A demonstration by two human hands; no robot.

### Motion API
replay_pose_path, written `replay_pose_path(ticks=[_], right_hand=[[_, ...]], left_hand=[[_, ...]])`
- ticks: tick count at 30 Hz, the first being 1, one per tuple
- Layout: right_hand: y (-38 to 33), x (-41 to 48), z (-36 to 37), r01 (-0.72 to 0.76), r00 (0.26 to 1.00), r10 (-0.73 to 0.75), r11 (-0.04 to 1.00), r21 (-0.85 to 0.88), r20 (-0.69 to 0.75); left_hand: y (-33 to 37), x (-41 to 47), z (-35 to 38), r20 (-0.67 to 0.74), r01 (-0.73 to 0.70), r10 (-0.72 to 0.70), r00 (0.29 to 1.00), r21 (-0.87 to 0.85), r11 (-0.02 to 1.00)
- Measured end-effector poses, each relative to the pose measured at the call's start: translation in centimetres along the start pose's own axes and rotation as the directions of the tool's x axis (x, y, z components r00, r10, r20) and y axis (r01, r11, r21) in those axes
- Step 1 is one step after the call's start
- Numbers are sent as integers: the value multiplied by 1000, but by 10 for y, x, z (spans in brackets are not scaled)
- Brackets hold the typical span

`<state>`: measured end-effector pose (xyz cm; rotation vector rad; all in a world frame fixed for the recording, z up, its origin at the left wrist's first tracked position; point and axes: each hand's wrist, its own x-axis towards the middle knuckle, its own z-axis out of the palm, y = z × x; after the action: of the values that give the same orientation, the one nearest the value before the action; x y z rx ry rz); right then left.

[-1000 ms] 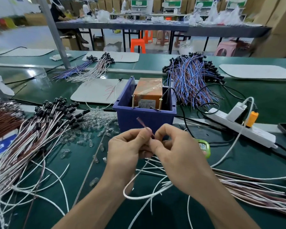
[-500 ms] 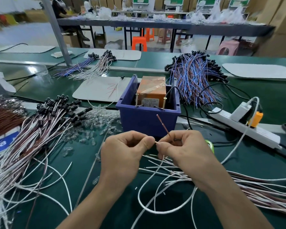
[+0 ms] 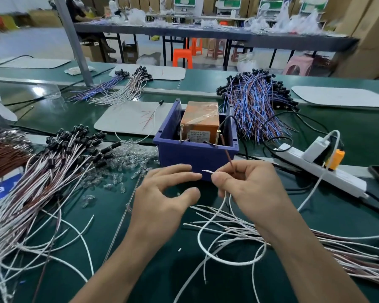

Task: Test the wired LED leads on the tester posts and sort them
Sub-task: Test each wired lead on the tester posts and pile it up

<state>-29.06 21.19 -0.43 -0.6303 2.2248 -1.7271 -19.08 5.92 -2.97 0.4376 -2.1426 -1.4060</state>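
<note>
Held two wire ends at 6 o'clock from the blue bin.
Pinched brown wire and white wire in the right hand. Pointed the brown one lengthwise toward 12 o'clock, tip just beside the right post of the tester; pointed the white end toward 9 o'clock, nearly level. Held the left hand loose, fingers spread, gripping nothing, near the white tip.

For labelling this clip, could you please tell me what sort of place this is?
Probably an electronics assembly workshop: wired lead bundles on the green bench, a tester in a blue bin, stacked cartons behind.
</note>
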Motion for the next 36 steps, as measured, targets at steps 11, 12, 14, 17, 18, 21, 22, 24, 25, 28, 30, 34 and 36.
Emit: replay_pose_path(ticks=[11,12,14,17,18,21,22,24,25,28,30,34,36], right_hand=[[-16,-4,12,-187,917,100,963,195,386],[-17,-5,11,-198,910,107,961,192,400],[-18,-6,16,-242,907,136,943,229,398],[-19,-11,31,-299,887,170,919,255,429],[-21,-12,36,-305,883,168,915,265,437],[-23,-9,43,-304,916,182,895,325,357],[-23,-7,44,-303,928,193,890,342,319],[-26,-5,44,-312,927,206,887,339,315],[-28,-5,44,-322,915,204,891,321,349],[-31,-7,36,-308,878,178,920,241,444],[-34,-8,22,-183,913,124,976,119,388],[-36,-7,-10,100,995,-93,980,-173,46],[-33,-6,-20,152,979,-190,926,-344,-79]], left_hand=[[10,4,0,199,312,-248,948,-737,600],[10,7,-1,185,310,-267,946,-755,578],[8,11,-2,152,291,-283,947,-781,553],[6,11,-1,192,307,-260,946,-789,533],[5,11,-1,208,316,-253,945,-781,538],[2,13,-3,279,371,-246,928,-756,539],[1,13,-4,330,400,-227,916,-748,529],[0,13,-7,407,448,-193,893,-754,480],[0,13,-10,428,465,-187,884,-768,440],[4,17,-20,397,471,-261,880,-799,373],[9,24,-28,258,434,-395,882,-771,466],[12,45,-43,-142,268,-346,927,-392,880],[13,55,-41,-246,203,-232,941,-137,970]])
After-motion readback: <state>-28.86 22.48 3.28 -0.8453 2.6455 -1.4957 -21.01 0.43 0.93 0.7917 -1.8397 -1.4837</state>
